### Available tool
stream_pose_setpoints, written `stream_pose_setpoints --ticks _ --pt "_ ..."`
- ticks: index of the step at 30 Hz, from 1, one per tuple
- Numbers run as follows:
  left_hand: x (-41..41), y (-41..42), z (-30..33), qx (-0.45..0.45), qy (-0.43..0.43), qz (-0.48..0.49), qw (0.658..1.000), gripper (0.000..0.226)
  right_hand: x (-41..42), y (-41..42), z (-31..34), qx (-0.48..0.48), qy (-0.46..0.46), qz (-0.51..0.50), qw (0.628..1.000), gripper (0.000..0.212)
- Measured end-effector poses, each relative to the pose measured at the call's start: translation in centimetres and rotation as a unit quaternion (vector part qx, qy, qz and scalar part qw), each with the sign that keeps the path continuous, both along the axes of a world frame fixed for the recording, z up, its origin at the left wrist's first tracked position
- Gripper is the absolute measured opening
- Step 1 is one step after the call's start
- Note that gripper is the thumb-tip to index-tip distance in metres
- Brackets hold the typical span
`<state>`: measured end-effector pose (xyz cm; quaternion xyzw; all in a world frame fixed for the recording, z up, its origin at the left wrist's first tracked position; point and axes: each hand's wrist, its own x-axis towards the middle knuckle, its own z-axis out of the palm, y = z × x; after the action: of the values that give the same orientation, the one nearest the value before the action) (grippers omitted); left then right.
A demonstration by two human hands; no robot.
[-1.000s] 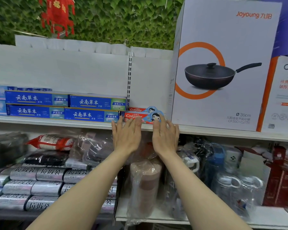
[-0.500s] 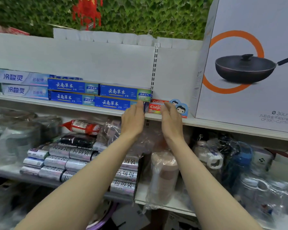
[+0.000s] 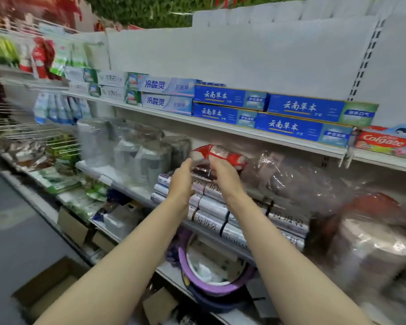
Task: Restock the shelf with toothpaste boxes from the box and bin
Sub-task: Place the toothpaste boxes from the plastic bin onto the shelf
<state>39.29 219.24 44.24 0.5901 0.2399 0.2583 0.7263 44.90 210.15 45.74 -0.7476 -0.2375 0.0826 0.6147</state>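
Red Colgate toothpaste boxes (image 3: pixel 387 144) lie on the white shelf (image 3: pixel 220 127) at the far right. Beside them to the left are stacked blue toothpaste boxes (image 3: pixel 302 113), then pale blue ones (image 3: pixel 167 93) and white-green ones (image 3: pixel 110 86). My left hand (image 3: pixel 182 181) and my right hand (image 3: pixel 225 177) hang in the air below that shelf, fingers straight, palms facing each other, holding nothing. A purple-rimmed bin (image 3: pixel 216 282) sits on the floor under the lower shelf. An open cardboard box (image 3: pixel 47 287) stands at the bottom left.
The lower shelf holds plastic-wrapped jars (image 3: pixel 145 156), silver rolls of bags (image 3: pixel 211 207) and a red-white packet (image 3: pixel 223 156). Wire racks (image 3: pixel 28 127) stick out on the left. The grey aisle floor (image 3: pixel 12 231) runs along the left side.
Both hands have left the Colgate boxes and dropped below the shelf edge. The view has swung left and down, so the pan box is out of sight.
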Motion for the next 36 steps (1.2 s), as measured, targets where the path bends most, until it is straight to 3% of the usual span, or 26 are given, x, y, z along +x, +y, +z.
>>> stream_pose_setpoints --ticks 2,4,7,11,14,18,21,26,30,33,36 --pt "-0.3 4.0 -2.2 -0.022 0.033 0.016 0.999 0.046 -0.5 3.9 -1.9 -0.021 0.021 0.018 0.999 0.038" --pt "-0.8 7.7 -4.5 -0.040 0.051 0.029 0.997 0.039 -0.7 7.8 -3.8 -0.043 0.033 0.025 0.998 0.027" --pt "-1.6 12.4 -7.6 -0.066 0.084 0.056 0.993 0.030 -0.7 13.1 -7.2 -0.073 0.042 0.024 0.996 0.031" --pt "-3.5 17.9 -12.1 -0.089 0.128 0.091 0.984 0.051 -0.6 18.5 -12.1 -0.127 0.070 0.038 0.989 0.023" --pt "-4.9 21.1 -15.6 -0.099 0.157 0.121 0.975 0.047 -1.0 21.7 -16.2 -0.156 0.116 0.057 0.979 0.048" --pt "-6.6 23.7 -20.6 -0.129 0.204 0.156 0.958 0.057 -2.0 24.5 -21.6 -0.219 0.149 0.085 0.960 0.036" --pt "-8.1 24.9 -25.0 -0.162 0.214 0.207 0.941 0.028 -2.5 26.4 -26.0 -0.250 0.164 0.116 0.947 0.031" --pt "-10.8 25.5 -33.8 -0.240 0.258 0.270 0.896 0.023 -3.1 28.8 -36.2 -0.323 0.209 0.173 0.907 0.054" --pt "-13.1 25.4 -43.0 -0.281 0.298 0.310 0.858 0.028 -3.6 29.2 -44.1 -0.382 0.222 0.219 0.870 0.031" --pt "-14.6 24.1 -50.1 -0.305 0.334 0.308 0.837 0.031 -3.4 28.4 -50.8 -0.448 0.216 0.240 0.834 0.039" --pt "-15.5 21.8 -56.7 -0.346 0.353 0.303 0.815 0.030 -3.3 26.9 -57.7 -0.482 0.241 0.236 0.809 0.030"
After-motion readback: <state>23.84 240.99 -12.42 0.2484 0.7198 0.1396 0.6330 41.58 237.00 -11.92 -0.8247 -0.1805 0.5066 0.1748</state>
